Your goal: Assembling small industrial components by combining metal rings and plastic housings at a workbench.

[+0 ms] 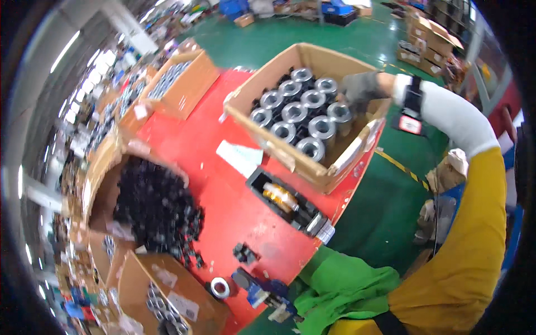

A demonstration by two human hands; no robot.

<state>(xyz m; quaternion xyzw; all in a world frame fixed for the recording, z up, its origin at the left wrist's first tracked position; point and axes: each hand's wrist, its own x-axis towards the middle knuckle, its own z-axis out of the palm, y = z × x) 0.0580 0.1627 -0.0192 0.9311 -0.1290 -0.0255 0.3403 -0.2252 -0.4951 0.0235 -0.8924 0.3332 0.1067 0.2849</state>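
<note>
My right hand (360, 90), in a grey glove, reaches over the right side of a large open cardboard box (251, 125). Its blurred fingers are beside a silver metal ring (339, 112), and I cannot tell whether they grip it. Several such ring-topped parts with black pieces between them stand upright in rows in the box. At the bottom edge, a dark grey shape (167, 327), perhaps my gloved left hand, lies by silver rings (159, 304) in a lower cardboard box (134, 279); its fingers cannot be made out.
On the red table (223, 192) are a tape dispenser (287, 202), a paper sheet (240, 157), a blue tool (265, 293), a loose ring (220, 287) and small black parts (244, 254). A tipped carton spills black parts (153, 204). Another carton (187, 84) stands at the far left.
</note>
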